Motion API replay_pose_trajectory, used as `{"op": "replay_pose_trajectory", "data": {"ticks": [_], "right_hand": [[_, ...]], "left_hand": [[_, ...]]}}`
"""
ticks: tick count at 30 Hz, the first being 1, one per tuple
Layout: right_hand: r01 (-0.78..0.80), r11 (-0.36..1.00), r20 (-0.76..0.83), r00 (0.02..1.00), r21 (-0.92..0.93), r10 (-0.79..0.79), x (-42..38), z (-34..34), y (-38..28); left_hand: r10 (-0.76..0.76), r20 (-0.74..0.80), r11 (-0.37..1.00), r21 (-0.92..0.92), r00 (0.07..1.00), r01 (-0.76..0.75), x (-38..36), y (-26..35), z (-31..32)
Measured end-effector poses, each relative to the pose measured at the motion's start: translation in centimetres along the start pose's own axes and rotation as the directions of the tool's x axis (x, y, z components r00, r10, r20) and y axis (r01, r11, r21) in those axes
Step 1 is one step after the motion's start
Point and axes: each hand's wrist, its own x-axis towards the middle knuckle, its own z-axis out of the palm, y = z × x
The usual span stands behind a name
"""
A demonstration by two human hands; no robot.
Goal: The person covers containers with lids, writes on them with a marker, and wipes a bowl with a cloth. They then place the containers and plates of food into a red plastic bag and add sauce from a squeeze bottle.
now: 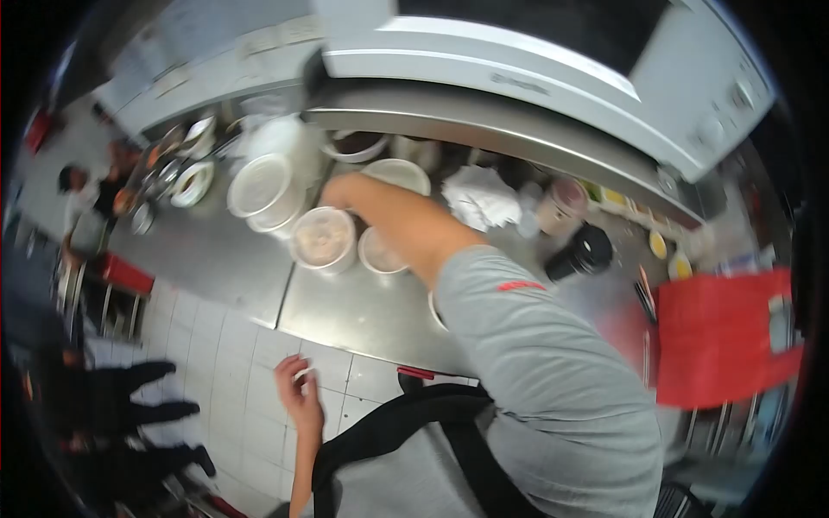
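Note:
My right arm in a grey sleeve reaches across the steel counter (345,315). My right hand (341,192) is behind a round tub with pale contents (323,240), its fingers hidden. Close to it stand a white lidded tub (262,186), a pale round lid (397,175) and a smaller tub (380,252), partly behind my forearm. Off the counter's front edge, over the tiled floor, hangs my left hand (298,382), its fingers loosely curled and apart with nothing in them.
A crumpled white cloth (481,197), a pinkish container (563,205) and a black cylinder (583,252) stand right. A red bag (724,338) is at far right, bowls (192,183) at left. A white appliance (518,65) overhangs the back. People stand at far left.

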Motion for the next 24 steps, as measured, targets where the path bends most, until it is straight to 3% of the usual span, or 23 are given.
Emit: {"op": "replay_pose_trajectory", "data": {"ticks": [1, 2, 3, 5, 7, 9, 11, 13, 15, 16, 17, 18, 19, 20, 21, 22, 23, 24], "right_hand": [[-0.049, 0.996, -0.079, 0.995, 0.078, 0.055, -1.3, -0.7, -0.6], [-0.034, 0.999, -0.117, 0.993, -0.022, 0.031, -0.5, -1.0, -0.3], [-0.028, 1.000, -0.121, 0.992, 0.004, 0.028, -3.2, -3.0, -1.0], [0.107, 0.973, -0.351, 0.936, 0.207, -0.028, -6.8, -3.3, -0.3], [0.349, 0.889, -0.700, 0.713, 0.298, -0.045, -13.7, -2.9, -0.8], [0.518, 0.817, -0.861, 0.505, 0.251, -0.056, -20.9, -3.9, -2.6], [0.562, 0.809, -0.935, 0.351, 0.172, -0.044, -28.9, -4.4, -4.8], [0.464, 0.885, -0.993, 0.112, 0.020, -0.036, -36.4, -3.7, -5.4], [0.408, 0.904, -0.967, -0.149, 0.129, 0.205, -43.8, -2.5, -5.7], [0.717, 0.654, -0.858, -0.158, 0.241, 0.489, -46.3, -0.6, -6.0], [0.817, 0.488, -0.769, -0.090, 0.306, 0.633, -49.5, 0.9, -6.0], [0.898, 0.301, -0.655, -0.019, 0.321, 0.756, -52.8, 2.4, -6.1], [0.864, 0.295, -0.611, 0.018, 0.408, 0.791, -56.6, 3.3, -5.6], [0.567, 0.593, -0.645, -0.138, 0.571, 0.752, -59.6, 5.0, -4.1], [0.158, 0.689, -0.674, -0.143, 0.707, 0.724, -62.7, 6.3, -3.1], [-0.282, 0.652, -0.703, -0.147, 0.704, 0.696, -65.8, 7.5, -2.2], [-0.470, 0.574, -0.687, -0.102, 0.671, 0.720, -68.0, 8.4, -1.5], [-0.640, 0.488, -0.669, -0.056, 0.593, 0.741, -70.3, 9.4, -0.8]], "left_hand": [[0.051, -0.015, 0.999, -0.003, 0.999, -0.051, 0.7, -1.1, -1.2], [-0.024, -0.033, 0.998, -0.061, 0.999, 0.022, 1.3, -1.2, -2.1], [-0.106, -0.050, 0.988, -0.115, 0.993, 0.100, 1.8, -0.7, -2.8], [0.070, -0.088, 0.992, -0.101, 0.994, -0.078, 3.1, 0.0, -3.1], [0.156, -0.051, 0.977, -0.140, 0.986, -0.162, 4.4, 1.4, -2.0], [0.165, -0.057, 0.961, -0.215, 0.985, -0.174, 6.2, 5.5, 1.0], [0.316, -0.006, 0.914, -0.266, 0.949, -0.307, 7.4, 8.0, 3.6], [0.508, -0.006, 0.822, -0.295, 0.861, -0.487, 7.6, 11.2, 6.4], [0.685, 0.040, 0.703, -0.299, 0.728, -0.645, 6.5, 14.5, 10.0], [0.750, 0.060, 0.638, -0.330, 0.659, -0.696, 6.0, 15.5, 11.8], [0.811, 0.074, 0.564, -0.362, 0.581, -0.742, 5.4, 16.6, 14.0], [0.760, 0.110, 0.599, -0.498, 0.640, -0.627, 4.0, 17.7, 17.4], [0.706, 0.157, 0.616, -0.616, 0.691, -0.490, 2.1, 19.3, 21.2], [0.722, 0.292, 0.645, -0.613, 0.627, -0.456, -0.1, 22.6, 24.6], [0.738, 0.425, 0.667, -0.573, 0.523, -0.476, -2.0, 24.3, 28.7], [0.746, 0.547, 0.663, -0.554, 0.379, -0.504, -4.1, 26.4, 32.7], [0.799, 0.557, 0.570, -0.582, 0.226, -0.579, -6.2, 26.6, 37.7], [0.737, 0.666, 0.576, -0.531, 0.113, -0.621, -8.5, 26.4, 42.6]]}}
